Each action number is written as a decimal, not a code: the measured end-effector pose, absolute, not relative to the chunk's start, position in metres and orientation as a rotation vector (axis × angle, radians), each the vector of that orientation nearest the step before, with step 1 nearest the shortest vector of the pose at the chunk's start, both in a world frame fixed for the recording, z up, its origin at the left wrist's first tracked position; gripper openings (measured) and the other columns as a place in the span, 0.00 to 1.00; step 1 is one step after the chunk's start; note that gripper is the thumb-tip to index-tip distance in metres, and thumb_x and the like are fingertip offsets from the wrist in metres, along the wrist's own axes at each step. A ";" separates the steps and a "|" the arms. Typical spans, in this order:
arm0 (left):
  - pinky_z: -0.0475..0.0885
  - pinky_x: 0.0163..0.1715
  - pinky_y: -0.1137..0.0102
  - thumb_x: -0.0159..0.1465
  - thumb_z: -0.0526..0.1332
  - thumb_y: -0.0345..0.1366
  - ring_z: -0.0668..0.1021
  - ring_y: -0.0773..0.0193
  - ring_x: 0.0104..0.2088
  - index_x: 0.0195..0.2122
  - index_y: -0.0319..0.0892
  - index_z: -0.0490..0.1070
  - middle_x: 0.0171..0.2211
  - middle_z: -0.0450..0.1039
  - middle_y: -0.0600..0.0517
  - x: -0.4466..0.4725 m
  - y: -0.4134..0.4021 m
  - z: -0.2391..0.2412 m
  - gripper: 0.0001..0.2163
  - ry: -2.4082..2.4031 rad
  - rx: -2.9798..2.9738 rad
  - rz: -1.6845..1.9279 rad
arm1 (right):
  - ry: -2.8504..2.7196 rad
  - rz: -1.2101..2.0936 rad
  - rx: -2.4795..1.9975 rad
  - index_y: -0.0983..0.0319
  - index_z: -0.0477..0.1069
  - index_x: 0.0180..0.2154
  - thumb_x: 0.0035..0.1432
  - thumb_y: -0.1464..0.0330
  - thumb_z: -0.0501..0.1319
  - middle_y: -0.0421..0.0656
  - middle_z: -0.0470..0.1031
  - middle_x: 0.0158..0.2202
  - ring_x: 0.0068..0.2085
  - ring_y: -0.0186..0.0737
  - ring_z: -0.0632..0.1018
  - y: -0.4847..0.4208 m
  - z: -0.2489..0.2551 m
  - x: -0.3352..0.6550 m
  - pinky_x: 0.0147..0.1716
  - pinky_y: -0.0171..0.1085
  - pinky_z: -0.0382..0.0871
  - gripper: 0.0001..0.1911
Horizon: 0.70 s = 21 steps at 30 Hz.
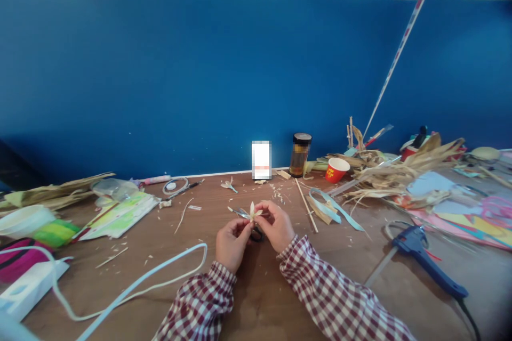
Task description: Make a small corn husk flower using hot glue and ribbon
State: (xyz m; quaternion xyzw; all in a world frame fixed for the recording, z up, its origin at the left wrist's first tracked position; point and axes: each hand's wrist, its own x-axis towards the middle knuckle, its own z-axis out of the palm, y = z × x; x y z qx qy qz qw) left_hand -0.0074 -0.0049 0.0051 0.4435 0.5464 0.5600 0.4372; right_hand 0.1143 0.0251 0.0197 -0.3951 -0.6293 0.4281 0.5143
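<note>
Cream-coloured and petals-up, a small flower (253, 213) is sitting between the left hand (232, 244) and the right hand (277, 227), near scissors (240, 213) on the brown table (256, 303). The right, closer, is grasping its right side, wrist angling inward; the left is pinching its base from below, thumb uppermost.

A handicraft workshop: pale scraps (276, 193) litter a brown worktable (344, 253) set against a blue partition (256, 64) at 12 o'clock. Dried corn husks (416, 168) lie heaped at 3 o'clock, with a blue hot-glue gun (420, 253) and coloured paper (476, 226) at 4 o'clock. A white power strip (36, 285) lies beside a looping cable (150, 272) at 8 o'clock, more long dry husks (56, 191) at 9 o'clock, and a pale petalled flower (253, 215) is held at 6 o'clock.
</note>
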 end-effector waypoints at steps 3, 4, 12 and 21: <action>0.63 0.15 0.78 0.48 0.65 0.42 0.69 0.72 0.16 0.29 0.36 0.73 0.17 0.71 0.54 -0.009 -0.005 0.004 0.13 1.379 1.108 1.390 | -1.539 0.986 -0.933 0.61 0.67 0.36 0.50 0.70 0.57 0.41 0.71 0.35 0.34 0.36 0.74 0.025 0.017 0.114 0.34 0.35 0.70 0.08; 0.63 0.15 0.78 0.49 0.64 0.42 0.69 0.72 0.16 0.29 0.36 0.73 0.17 0.70 0.55 -0.009 -0.004 0.004 0.13 1.385 1.106 1.394 | -1.531 0.992 -0.923 0.61 0.67 0.37 0.50 0.70 0.58 0.42 0.71 0.36 0.34 0.36 0.74 0.025 0.017 0.113 0.34 0.35 0.70 0.09; 0.62 0.14 0.79 0.48 0.65 0.43 0.68 0.73 0.16 0.30 0.36 0.73 0.16 0.70 0.55 -0.009 -0.002 0.002 0.14 1.378 1.058 1.409 | -1.480 1.175 -0.874 0.61 0.64 0.41 0.54 0.66 0.56 0.43 0.71 0.38 0.35 0.35 0.76 0.024 0.021 0.115 0.36 0.35 0.70 0.12; 0.63 0.15 0.78 0.49 0.64 0.42 0.69 0.72 0.15 0.35 0.35 0.73 0.19 0.72 0.54 -0.009 -0.002 0.000 0.17 1.399 1.069 1.346 | -1.642 1.001 -0.924 0.60 0.67 0.42 0.57 0.67 0.53 0.43 0.74 0.35 0.34 0.36 0.77 0.021 0.017 0.114 0.35 0.35 0.71 0.11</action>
